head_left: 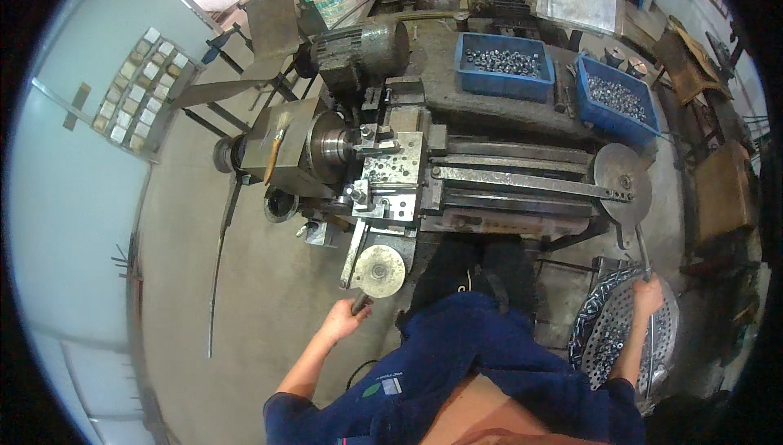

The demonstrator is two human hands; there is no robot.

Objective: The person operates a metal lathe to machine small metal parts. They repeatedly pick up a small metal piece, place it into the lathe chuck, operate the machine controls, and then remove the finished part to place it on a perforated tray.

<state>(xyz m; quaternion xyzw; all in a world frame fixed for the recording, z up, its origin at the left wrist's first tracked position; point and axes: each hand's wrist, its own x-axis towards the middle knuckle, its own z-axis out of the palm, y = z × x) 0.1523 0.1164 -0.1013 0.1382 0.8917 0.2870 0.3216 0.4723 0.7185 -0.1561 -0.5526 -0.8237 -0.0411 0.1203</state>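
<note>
A small metal lathe stands in front of me. My left hand (346,319) is closed round the short dark handle (360,304) beside a round metal disc (381,271) at the near end of the cross slide (394,159). To the right, my right hand (648,295) grips a long metal lever (642,245). That lever runs up to a larger disc (617,169), which a flat link bar (522,181) joins to the slide. The chuck (330,147) faces the tool holders at the left. Whether a workpiece sits in it is too small to tell.
Two blue bins (503,86) (599,110) of small metal parts stand behind the lathe. A brush (276,151) lies on the headstock. Below my right arm is a perforated round tray (661,331) with metal parts. A motor (363,49) sits behind; a thin rod (218,282) slants down at the left.
</note>
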